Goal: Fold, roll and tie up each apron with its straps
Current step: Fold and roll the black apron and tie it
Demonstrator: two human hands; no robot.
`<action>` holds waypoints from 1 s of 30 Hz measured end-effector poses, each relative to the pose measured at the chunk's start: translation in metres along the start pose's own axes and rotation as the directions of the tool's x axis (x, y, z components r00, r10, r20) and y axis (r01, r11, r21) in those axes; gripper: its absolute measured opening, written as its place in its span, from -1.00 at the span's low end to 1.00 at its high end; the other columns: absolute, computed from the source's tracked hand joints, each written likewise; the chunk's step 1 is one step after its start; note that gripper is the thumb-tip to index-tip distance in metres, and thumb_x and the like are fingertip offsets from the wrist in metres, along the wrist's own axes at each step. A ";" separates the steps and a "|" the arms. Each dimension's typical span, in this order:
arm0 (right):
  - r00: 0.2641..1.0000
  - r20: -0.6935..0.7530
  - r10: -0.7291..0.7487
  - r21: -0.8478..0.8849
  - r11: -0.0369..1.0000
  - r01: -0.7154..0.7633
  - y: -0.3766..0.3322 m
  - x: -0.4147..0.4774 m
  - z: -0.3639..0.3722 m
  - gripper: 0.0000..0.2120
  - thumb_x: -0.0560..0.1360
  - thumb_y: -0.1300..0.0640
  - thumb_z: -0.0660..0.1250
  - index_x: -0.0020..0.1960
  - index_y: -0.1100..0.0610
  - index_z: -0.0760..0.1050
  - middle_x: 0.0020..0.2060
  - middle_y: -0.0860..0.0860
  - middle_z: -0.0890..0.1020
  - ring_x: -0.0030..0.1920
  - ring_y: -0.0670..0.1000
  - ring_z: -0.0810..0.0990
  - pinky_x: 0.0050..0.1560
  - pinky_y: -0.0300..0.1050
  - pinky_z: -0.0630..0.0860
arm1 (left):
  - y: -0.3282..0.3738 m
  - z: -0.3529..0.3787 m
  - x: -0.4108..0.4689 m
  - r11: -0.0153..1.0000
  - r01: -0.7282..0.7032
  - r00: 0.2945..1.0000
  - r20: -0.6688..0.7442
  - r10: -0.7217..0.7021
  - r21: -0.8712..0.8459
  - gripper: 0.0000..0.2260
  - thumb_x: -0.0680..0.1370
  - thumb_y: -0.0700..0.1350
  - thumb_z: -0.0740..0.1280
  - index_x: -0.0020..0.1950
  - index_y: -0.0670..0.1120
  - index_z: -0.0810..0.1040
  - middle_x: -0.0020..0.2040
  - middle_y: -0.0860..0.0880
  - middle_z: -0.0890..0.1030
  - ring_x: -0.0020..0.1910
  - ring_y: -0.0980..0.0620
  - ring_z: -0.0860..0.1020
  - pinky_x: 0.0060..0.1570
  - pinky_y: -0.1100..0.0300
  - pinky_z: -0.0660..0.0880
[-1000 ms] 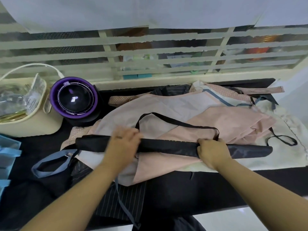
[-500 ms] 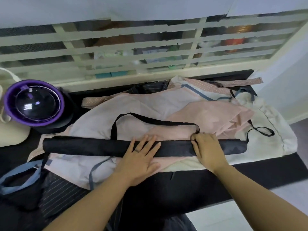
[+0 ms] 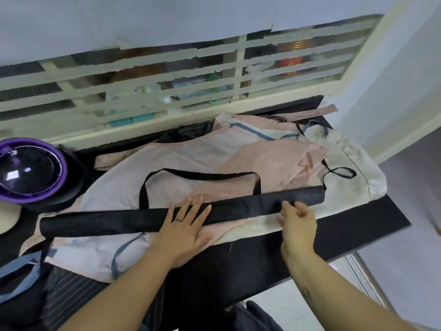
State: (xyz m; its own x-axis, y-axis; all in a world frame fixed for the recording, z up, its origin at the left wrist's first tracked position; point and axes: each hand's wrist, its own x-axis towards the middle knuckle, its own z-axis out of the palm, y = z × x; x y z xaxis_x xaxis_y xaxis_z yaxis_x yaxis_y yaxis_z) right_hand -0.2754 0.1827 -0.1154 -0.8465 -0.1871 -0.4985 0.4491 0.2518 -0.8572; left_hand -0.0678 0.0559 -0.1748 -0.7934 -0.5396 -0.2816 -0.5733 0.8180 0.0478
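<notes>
Flatly, the left hand (image 3: 183,231) was pressed palm-down with fingers spread across the middle of the rolled black apron (image 3: 152,217), a ring being seen on one finger; nothing was gripped by it. The right hand (image 3: 297,224) was held just at the near edge of the roll, towards its right end, with the fingers loosely curled and slightly raised; no grasp was made out, and whether the fingertips touched the fabric could not be told.

A dark table (image 3: 358,231) was set against a window with pale horizontal slats (image 3: 167,91), and a pale wall was seen on the right. On the left a round purple-rimmed appliance (image 3: 31,176) was stood. The table was strewn with a pile of other aprons (image 3: 191,158) in pink, cream and pinstripe.

The black apron was found rolled into a long, narrow tube, laid across the pile and tilted up to the right. A black neck strap (image 3: 202,174) was looped out from its far side over the pink cloth, and a thinner black tie (image 3: 341,173) was curled near its right end.
</notes>
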 end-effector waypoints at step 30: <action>0.634 0.613 -0.472 -0.297 0.605 0.739 -0.018 -0.036 0.074 -0.79 0.56 0.35 0.12 -0.19 0.11 0.36 -0.34 -0.03 0.46 -0.33 -0.07 0.41 -0.32 -0.31 0.29 | 0.064 -0.027 0.035 0.983 -0.139 0.989 0.029 0.144 -0.122 -0.32 0.50 0.17 -0.21 0.54 -0.11 0.18 0.52 -0.15 0.22 0.54 -0.13 0.10 0.47 -0.22 0.00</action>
State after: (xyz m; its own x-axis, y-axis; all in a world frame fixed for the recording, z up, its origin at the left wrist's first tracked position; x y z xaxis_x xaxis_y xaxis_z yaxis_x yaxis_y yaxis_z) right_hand -0.2317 0.1144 -0.0920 -0.5732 -0.8194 0.0099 -0.4382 0.2963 -0.8486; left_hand -0.1378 0.0845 -0.1560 -0.8615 -0.4104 -0.2990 -0.4777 0.8547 0.2032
